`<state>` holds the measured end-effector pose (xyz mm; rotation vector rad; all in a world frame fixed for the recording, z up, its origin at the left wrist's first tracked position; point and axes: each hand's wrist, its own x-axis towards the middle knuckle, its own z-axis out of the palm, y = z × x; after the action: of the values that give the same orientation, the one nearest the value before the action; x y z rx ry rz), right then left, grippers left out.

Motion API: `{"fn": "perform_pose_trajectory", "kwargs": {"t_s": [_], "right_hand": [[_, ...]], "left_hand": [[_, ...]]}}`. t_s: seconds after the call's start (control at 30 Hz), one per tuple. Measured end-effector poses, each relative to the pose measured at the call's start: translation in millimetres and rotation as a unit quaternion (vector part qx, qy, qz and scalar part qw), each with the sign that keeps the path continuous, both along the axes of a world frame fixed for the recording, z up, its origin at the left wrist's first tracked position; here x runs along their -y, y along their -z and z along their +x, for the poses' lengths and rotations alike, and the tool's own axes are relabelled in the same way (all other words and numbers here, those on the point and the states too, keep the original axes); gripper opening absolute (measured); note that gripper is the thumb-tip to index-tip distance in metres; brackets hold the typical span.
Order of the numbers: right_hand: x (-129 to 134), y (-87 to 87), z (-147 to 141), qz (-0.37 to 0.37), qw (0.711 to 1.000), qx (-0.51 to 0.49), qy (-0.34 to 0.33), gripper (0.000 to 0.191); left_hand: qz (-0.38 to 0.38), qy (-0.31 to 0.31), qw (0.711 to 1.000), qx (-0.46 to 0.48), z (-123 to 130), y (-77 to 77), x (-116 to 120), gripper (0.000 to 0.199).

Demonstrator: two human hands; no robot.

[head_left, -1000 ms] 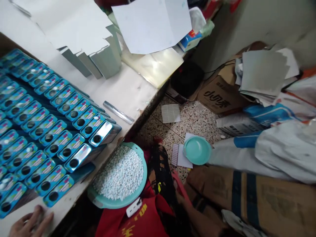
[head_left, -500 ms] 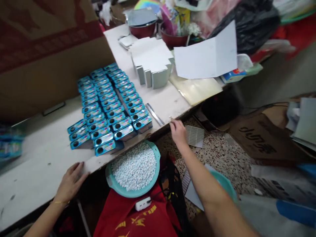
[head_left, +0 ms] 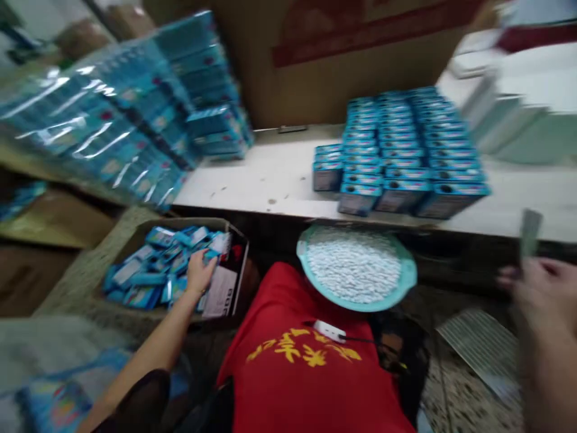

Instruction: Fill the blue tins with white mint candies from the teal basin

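My left hand is down in an open carton on the left, its fingers curled round a small blue tin that is blurred and partly hidden. Several more blue tins lie jumbled about it. At the right edge, my right hand pinches a flat metal strip, which points upward; this hand is smeared by motion. A turquoise basin of small white pellets rests at my lap, under the table's edge.
Rows of upright blue tins stand on the white table. Shrink-wrapped blue packs are stacked at the left. A large carton stands behind, with white card stacks at the right. A grid sheet lies on the floor.
The view has swung left. My left hand has gone from the table edge into the carton of tins. My right hand has picked up the metal strip that lay on the table.
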<state>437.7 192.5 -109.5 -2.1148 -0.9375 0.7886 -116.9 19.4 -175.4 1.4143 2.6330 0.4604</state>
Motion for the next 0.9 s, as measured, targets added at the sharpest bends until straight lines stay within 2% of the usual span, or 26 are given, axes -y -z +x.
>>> {"fn": "perform_pose_trajectory", "kwargs": {"t_s": [0.07, 0.13, 0.17, 0.23, 0.3, 0.4, 0.47, 0.53, 0.6, 0.67, 0.7, 0.77, 0.8, 0.83, 0.9], "right_hand": [[38, 33.2, 3, 0.029, 0.999, -0.045, -0.007, 0.027], [75, 63.4, 6, 0.044, 0.993, -0.108, -0.019, 0.019], [92, 74.3, 6, 0.038, 0.989, -0.139, -0.024, 0.018], [116, 85.6, 1, 0.022, 0.985, -0.171, -0.024, 0.018], [126, 85.3, -11, 0.015, 0.983, -0.18, -0.024, 0.02], [119, 75.7, -32, 0.015, 0.981, -0.187, -0.049, 0.024], [109, 70.9, -45, 0.017, 0.98, -0.185, -0.068, 0.025], [100, 69.8, -54, 0.014, 0.98, -0.18, -0.083, 0.025], [94, 71.9, -62, 0.004, 0.979, -0.178, -0.1, 0.025], [91, 75.5, -68, -0.007, 0.978, -0.178, -0.111, 0.026], [90, 77.0, -72, -0.013, 0.977, -0.18, -0.115, 0.026], [88, 77.6, -83, -0.023, 0.972, -0.199, -0.124, 0.026], [88, 75.8, -92, -0.029, 0.967, -0.218, -0.13, 0.028], [88, 72.3, -104, -0.036, 0.96, -0.24, -0.139, 0.031], [90, 61.4, -133, -0.051, 0.942, -0.289, -0.165, 0.04]], "left_hand": [[-0.021, -0.037, 0.999, -0.029, -20, 14.3, 43, 0.048], [-0.047, -0.039, 0.998, -0.028, -32, 25.5, 71, 0.052], [-0.054, -0.034, 0.998, -0.024, -36, 29.3, 78, 0.054], [-0.054, -0.008, 0.998, -0.026, -42, 33.2, 80, 0.057], [-0.06, 0.064, 0.996, -0.033, -49, 34.1, 67, 0.061], [-0.115, 0.191, 0.975, -0.023, -58, 35.1, 38, 0.071], [-0.143, 0.217, 0.965, -0.013, -65, 36.9, 21, 0.071], [-0.147, 0.214, 0.966, 0.011, -72, 37.2, 11, 0.062], [-0.109, 0.184, 0.974, 0.071, -81, 31.9, 10, 0.049], [-0.013, 0.085, 0.978, 0.189, -88, 18.0, 15, 0.039], [0.039, 0.027, 0.968, 0.245, -89, 8.0, 19, 0.038], [0.121, -0.069, 0.923, 0.359, -81, -15.0, 25, 0.04], [0.142, -0.094, 0.892, 0.419, -71, -26.1, 25, 0.04], [0.155, -0.11, 0.847, 0.496, -58, -35.5, 24, 0.04], [0.156, -0.13, 0.729, 0.654, -22, -46.4, 17, 0.04]]}}
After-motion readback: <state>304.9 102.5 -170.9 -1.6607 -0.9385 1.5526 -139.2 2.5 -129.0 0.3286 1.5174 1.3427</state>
